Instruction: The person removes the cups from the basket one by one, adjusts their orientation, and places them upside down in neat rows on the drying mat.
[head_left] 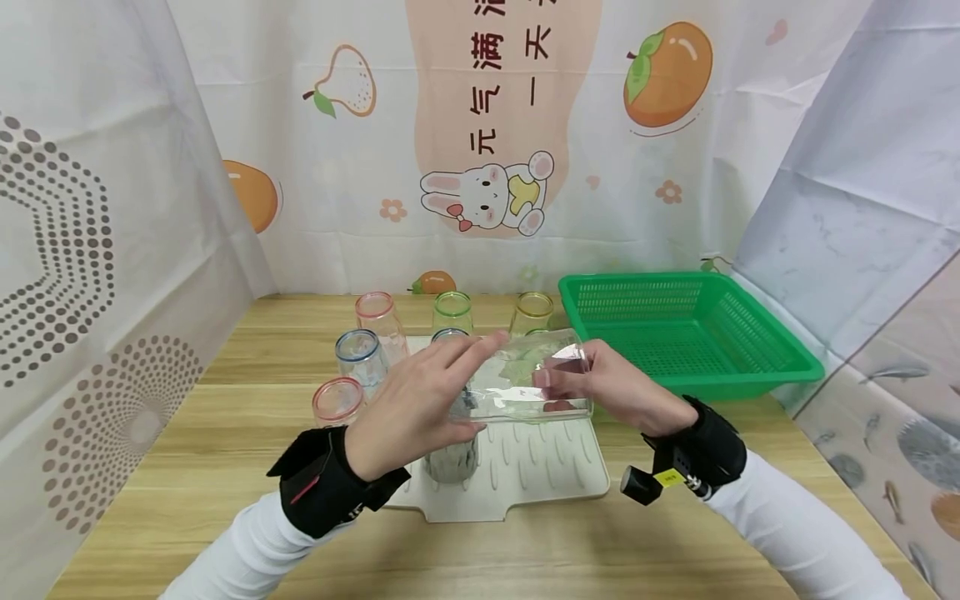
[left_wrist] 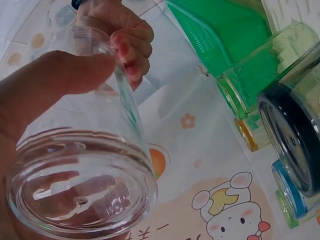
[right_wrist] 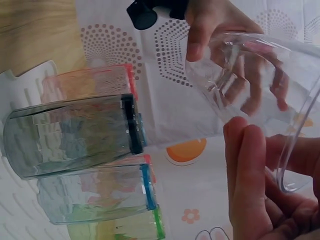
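A clear drinking glass (head_left: 517, 383) lies sideways in the air above the white ridged drying mat (head_left: 547, 475). My left hand (head_left: 423, 396) grips it round its base end, fingers above and thumb below. In the left wrist view the thick round base of the glass (left_wrist: 80, 200) faces the camera. My right hand (head_left: 626, 387) holds the rim end, with fingers and thumb about the edge; in the right wrist view its fingers (right_wrist: 245, 175) overlap the glass wall. A dark grey glass (head_left: 452, 458) stands on the mat below my left hand, partly hidden by it.
Several glasses with coloured bands stand on the mat: a red-banded one (head_left: 337, 400) and a blue-banded one (head_left: 360, 350) at left, a green-banded one (head_left: 452, 308) and a yellow-banded one (head_left: 532, 308) behind. A green plastic basket (head_left: 750, 383) sits at the back right, before a printed cloth (head_left: 337, 208).
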